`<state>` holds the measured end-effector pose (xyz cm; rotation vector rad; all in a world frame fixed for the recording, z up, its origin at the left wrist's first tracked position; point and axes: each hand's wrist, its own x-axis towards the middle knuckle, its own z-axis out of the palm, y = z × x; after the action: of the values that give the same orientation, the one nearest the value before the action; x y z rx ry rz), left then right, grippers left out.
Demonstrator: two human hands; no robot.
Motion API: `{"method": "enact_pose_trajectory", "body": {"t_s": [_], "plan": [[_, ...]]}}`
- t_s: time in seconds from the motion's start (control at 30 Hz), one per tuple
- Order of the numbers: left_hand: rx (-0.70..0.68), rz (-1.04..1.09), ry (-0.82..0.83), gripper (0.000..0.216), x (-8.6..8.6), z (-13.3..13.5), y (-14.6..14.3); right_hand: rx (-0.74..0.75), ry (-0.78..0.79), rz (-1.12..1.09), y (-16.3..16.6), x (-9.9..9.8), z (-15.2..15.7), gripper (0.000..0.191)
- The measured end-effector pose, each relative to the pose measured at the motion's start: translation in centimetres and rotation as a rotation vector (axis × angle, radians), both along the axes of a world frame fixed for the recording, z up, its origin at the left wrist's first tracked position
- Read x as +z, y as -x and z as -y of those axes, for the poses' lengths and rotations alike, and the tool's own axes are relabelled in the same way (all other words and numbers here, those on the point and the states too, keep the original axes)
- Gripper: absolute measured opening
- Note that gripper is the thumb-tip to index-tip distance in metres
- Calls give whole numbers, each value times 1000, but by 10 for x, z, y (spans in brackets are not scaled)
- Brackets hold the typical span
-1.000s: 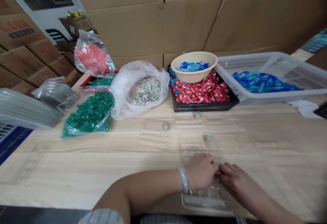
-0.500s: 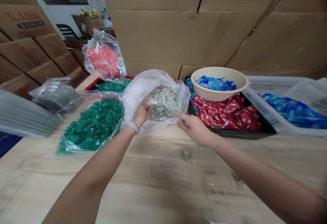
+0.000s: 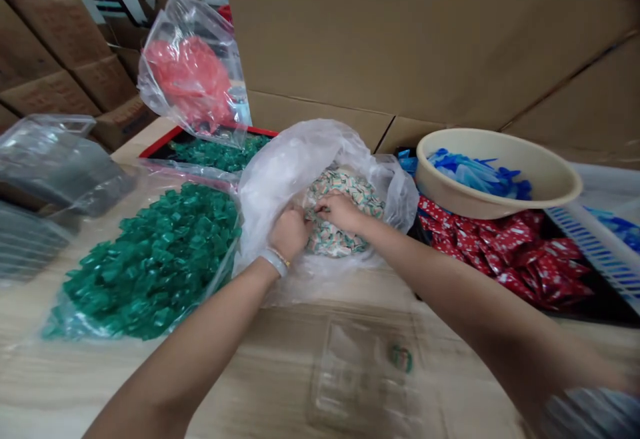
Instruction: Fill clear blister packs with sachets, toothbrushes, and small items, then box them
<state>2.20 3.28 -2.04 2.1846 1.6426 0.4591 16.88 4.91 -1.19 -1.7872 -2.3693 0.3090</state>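
My left hand [image 3: 291, 232], a bracelet at its wrist, is closed at the left side of an opened white plastic bag [image 3: 280, 172]. Inside the bag lies a heap of small printed packets [image 3: 345, 244] in green, white and pale orange. Over this heap my right hand [image 3: 341, 211] is closed in a pinch, its fingertips almost touching those of the left. What the fingers of either hand hold is too small and blurred to make out. In front of the bag lies a clear plastic tray [image 3: 357, 385], with a small green and white piece [image 3: 401, 357] at its right.
Green wrapped pieces [image 3: 160, 259] fill a clear bag on the left, before a red-rimmed tray [image 3: 163, 142]. A bag of pink plastic [image 3: 193, 79] stands behind. On the right are red packets [image 3: 500, 252], a cream basin [image 3: 500, 205] and a white basket [image 3: 595, 245]. Cardboard boxes [image 3: 425, 39] wall the back.
My right hand has moved from the bag's right edge in over the packets, beside my left hand. The view has tipped down and come closer, so the clear tray shows more plainly.
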Motion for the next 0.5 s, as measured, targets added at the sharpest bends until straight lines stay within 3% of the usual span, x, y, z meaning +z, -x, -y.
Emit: {"method": "enact_pose_trajectory", "body": {"t_s": [0.23, 0.5], "plan": [[-95, 54, -44, 27, -4, -5, 3, -13, 38, -123, -1, -6, -6, 17], [-172, -39, -163, 24, -3, -9, 1, -47, 31, -207, 0, -6, -5, 16]]}}
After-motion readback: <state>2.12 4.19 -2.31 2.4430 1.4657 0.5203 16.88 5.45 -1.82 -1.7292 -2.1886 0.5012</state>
